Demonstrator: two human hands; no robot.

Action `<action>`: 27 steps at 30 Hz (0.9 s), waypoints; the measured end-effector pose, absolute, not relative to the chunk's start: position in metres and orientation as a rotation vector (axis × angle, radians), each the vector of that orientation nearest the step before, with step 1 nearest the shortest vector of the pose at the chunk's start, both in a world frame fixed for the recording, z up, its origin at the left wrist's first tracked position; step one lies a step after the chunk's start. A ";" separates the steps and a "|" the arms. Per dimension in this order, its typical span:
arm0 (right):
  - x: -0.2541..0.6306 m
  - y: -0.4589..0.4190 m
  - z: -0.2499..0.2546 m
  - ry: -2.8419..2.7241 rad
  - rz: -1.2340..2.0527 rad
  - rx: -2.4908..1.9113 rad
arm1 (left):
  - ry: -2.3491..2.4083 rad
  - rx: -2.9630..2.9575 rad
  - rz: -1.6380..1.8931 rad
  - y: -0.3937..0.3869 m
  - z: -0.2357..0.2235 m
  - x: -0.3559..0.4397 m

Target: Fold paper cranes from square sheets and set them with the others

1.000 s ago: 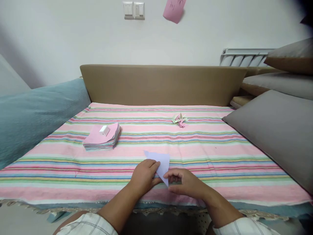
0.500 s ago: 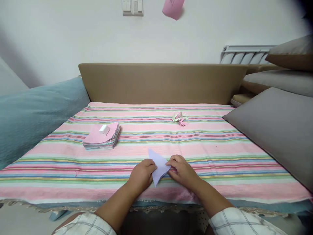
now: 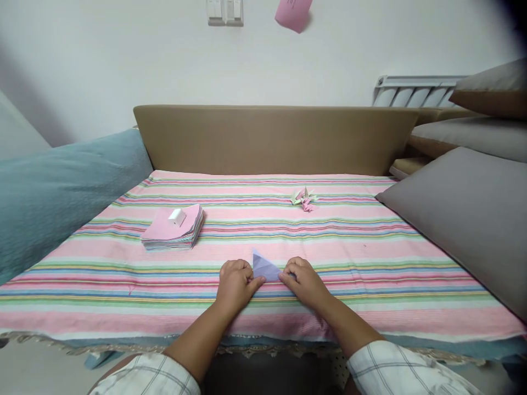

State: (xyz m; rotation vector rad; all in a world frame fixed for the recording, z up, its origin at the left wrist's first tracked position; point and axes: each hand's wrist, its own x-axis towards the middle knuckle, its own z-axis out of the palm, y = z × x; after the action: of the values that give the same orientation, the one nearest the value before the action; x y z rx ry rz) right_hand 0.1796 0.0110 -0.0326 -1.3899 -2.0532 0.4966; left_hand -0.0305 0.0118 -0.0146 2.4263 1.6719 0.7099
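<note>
Between my two hands is a small lilac sheet of paper (image 3: 264,268), folded to a triangle with its peak pointing up and away from me. My left hand (image 3: 237,281) grips its left corner, thumb along the lower edge and fingers curled. At the right corner, my right hand (image 3: 302,280) pinches the paper between thumb and fingers. The paper is just above or on the striped cloth (image 3: 230,323); I cannot tell which. Parts of both lower corners are hidden by my fingers.
A stack of coloured paper (image 3: 168,227) stands at left with a white block (image 3: 177,217) on top. Folded paper cranes (image 3: 305,199) in pink and pale green sit toward the back. Grey cushions (image 3: 461,208) line the right side, a blue-green bolster (image 3: 74,181) the left.
The lilac paper has gone from a larger kite-like shape with a point toward me to a smaller triangle with its edge nearest me. My left thumb now lies along that edge.
</note>
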 end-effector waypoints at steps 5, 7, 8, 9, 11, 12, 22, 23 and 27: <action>0.176 0.013 -0.035 -2.054 0.430 -1.448 | 1.752 2.367 0.661 0.014 -0.014 -0.028; 0.174 0.014 -0.035 -2.043 0.408 -1.483 | 1.784 2.352 0.636 0.014 -0.013 -0.027; 0.173 0.014 -0.035 -2.038 0.399 -1.501 | 1.796 2.348 0.621 0.015 -0.013 -0.026; 0.172 0.014 -0.035 -2.033 0.389 -1.519 | 1.808 2.347 0.607 0.015 -0.013 -0.026; 0.171 0.015 -0.036 -2.028 0.366 -1.549 | 1.842 2.344 0.595 0.016 -0.014 -0.025; 0.170 0.015 -0.036 -2.028 0.353 -1.560 | 1.862 2.343 0.600 0.015 -0.014 -0.025; 0.168 0.017 -0.034 -2.055 0.326 -1.593 | 1.697 2.622 0.642 0.005 -0.020 -0.020; 0.168 0.017 -0.034 -2.058 0.323 -1.592 | 1.694 2.621 0.597 0.006 -0.021 -0.020; 0.169 0.017 -0.036 -2.061 0.311 -1.577 | 1.714 2.555 0.445 0.011 -0.023 -0.021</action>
State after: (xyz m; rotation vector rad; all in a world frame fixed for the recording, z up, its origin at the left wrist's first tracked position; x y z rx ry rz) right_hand 0.1685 0.0171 -0.0355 -1.5768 -2.0607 0.3106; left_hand -0.0209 0.0106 -0.0229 2.5554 1.7137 0.4451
